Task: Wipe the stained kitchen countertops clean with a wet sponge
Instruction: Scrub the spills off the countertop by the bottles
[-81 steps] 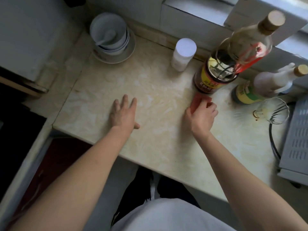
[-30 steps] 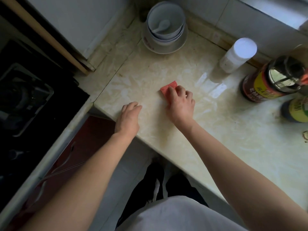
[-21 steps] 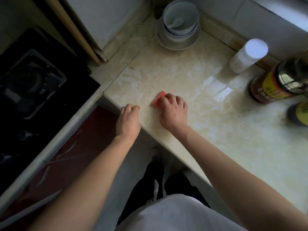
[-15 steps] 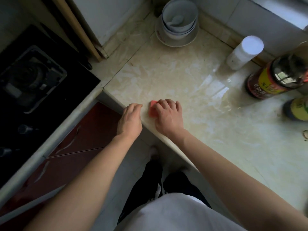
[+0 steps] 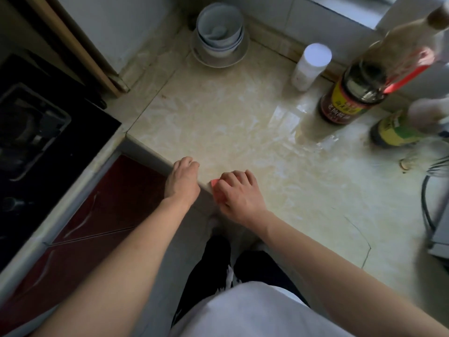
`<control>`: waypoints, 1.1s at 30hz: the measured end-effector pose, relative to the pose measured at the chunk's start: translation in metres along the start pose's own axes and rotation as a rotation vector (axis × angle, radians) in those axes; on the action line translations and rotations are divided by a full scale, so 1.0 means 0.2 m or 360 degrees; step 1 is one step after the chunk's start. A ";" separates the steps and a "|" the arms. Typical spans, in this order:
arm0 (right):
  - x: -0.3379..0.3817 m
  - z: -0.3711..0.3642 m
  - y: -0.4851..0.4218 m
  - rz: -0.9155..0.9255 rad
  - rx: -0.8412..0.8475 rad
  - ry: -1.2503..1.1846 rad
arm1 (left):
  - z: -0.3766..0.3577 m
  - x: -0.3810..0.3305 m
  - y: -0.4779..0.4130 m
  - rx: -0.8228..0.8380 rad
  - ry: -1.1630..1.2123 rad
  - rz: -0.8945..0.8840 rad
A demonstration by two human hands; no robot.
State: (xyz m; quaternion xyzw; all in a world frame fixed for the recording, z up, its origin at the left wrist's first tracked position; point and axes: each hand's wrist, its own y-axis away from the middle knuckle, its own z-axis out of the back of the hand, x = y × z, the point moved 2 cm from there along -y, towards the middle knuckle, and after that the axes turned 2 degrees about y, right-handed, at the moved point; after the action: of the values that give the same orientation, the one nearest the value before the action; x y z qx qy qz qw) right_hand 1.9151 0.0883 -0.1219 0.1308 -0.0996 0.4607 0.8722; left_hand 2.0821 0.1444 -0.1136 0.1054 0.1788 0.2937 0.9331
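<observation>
The wiping step is under way: the right hand (image 5: 239, 193) has its fingers curled over a red sponge (image 5: 215, 186) and presses it flat at the very front edge of the table (image 5: 218, 122), so that only a strip of red shows beside the knuckles. The left hand (image 5: 182, 178) rests just beside it on the same edge, fingers loosely bent and holding nothing, apparently as a brace. With the sponge at the lip, this stroke looks to be at its end, and the next one would likely call for carrying the sponge back onto the top and working toward the parts that look untouched. A wet sheen (image 5: 303, 132) lies in front of the bottles, while faint yellowish marks show toward the right side. That side is the awkward part. A dark sauce bottle (image 5: 349, 100), a second bottle with a green and yellow label (image 5: 396, 132) and a white canister (image 5: 311, 66) stand near the back wall, and the sponge must go round them or they must be lifted. A stack of bowls (image 5: 220, 32) on a plate (image 5: 218, 63) fills the far corner, and a black cable (image 5: 425, 203) curves along the right edge. The stove (image 5: 36, 122) sits lower to the left, well apart from the sponge.
</observation>
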 end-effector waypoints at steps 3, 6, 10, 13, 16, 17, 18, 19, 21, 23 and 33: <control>-0.05 -0.03 0.10 -0.0014 -0.0092 0.0005 | 0.01 -0.03 0.03 0.0012 -0.0042 -0.0002; -0.09 -0.05 0.19 -0.0047 -0.0127 0.0036 | 0.00 -0.07 0.05 0.0038 -0.0080 -0.0038; -0.15 -0.04 0.29 -0.0180 -0.0167 0.0042 | -0.04 -0.17 0.06 0.0075 -0.0103 -0.0123; -0.22 -0.03 0.37 -0.0265 -0.0150 0.0063 | -0.07 -0.25 0.06 0.0079 -0.0120 -0.0214; -0.28 -0.02 0.45 -0.0382 -0.0108 0.0051 | -0.10 -0.34 0.06 0.0093 -0.0164 -0.0279; -0.30 -0.02 0.47 -0.0415 -0.0099 0.0054 | -0.11 -0.37 0.06 0.0099 -0.0177 -0.0300; -0.32 -0.02 0.49 -0.0446 -0.0099 0.0063 | -0.12 -0.40 0.07 0.0108 -0.0182 -0.0318; -0.34 -0.03 0.51 -0.0475 -0.0094 0.0071 | -0.13 -0.43 0.07 0.0115 -0.0177 -0.0331; -0.39 -0.02 0.57 -0.0547 -0.0084 0.0065 | -0.15 -0.50 0.08 0.0132 -0.0185 -0.0384; -0.44 -0.02 0.62 -0.0606 -0.0078 0.0069 | -0.17 -0.57 0.09 0.0136 -0.0204 -0.0432; -0.77 0.04 0.95 -0.1225 -0.0313 0.0032 | -0.24 -0.87 0.17 0.0180 -0.0250 -0.0614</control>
State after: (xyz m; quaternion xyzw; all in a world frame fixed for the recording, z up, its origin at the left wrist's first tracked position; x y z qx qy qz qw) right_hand 1.6727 0.0691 -0.1339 0.0700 -0.0784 0.0897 0.9904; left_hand 1.9122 0.0743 -0.1006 0.1440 0.1387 0.0900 0.9757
